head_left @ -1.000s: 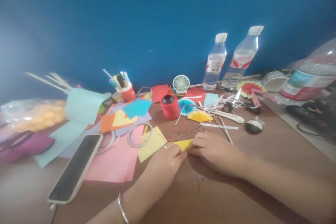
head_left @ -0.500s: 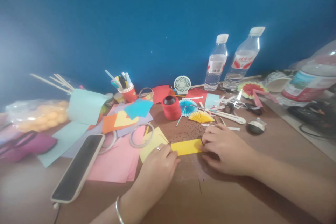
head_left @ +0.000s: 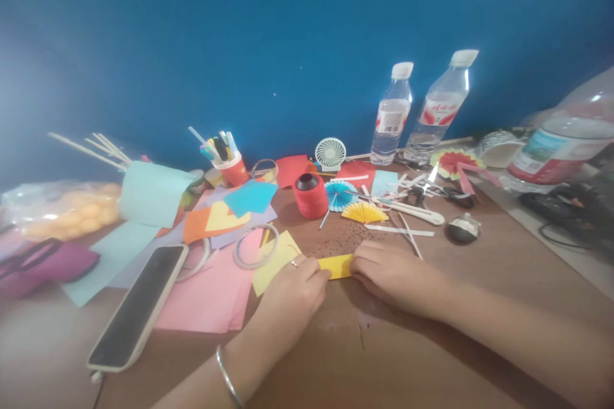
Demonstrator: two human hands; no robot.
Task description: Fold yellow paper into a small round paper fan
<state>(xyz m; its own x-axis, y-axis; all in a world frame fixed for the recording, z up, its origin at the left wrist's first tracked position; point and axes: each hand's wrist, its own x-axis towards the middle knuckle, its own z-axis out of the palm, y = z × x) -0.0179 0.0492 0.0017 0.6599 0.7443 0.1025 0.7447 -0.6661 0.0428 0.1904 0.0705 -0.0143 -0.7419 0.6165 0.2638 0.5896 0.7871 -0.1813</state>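
A strip of yellow paper (head_left: 336, 266) lies low over the brown table between my hands. My left hand (head_left: 298, 287), with a ring on one finger, is closed on its left end. My right hand (head_left: 391, 275) has its fingers together on the right end, covering that part of the strip. Just beyond the hands lie a folded yellow paper fan (head_left: 364, 212), a round blue paper fan (head_left: 341, 195) on a stick and a red spool of thread (head_left: 310, 197). Pale yellow paper (head_left: 283, 252) lies beside my left hand.
On the left are a phone (head_left: 139, 310), pink paper (head_left: 204, 297), and a roll of tape (head_left: 256, 246). Scissors (head_left: 428, 185), a white utility knife (head_left: 417, 212) and paper scraps lie at the right. Water bottles (head_left: 392, 116) and a small white fan (head_left: 330, 153) stand by the blue wall.
My right hand has moved left along the yellow strip and closed its fingers, so less of the strip shows. My left hand has shifted only slightly to the right.
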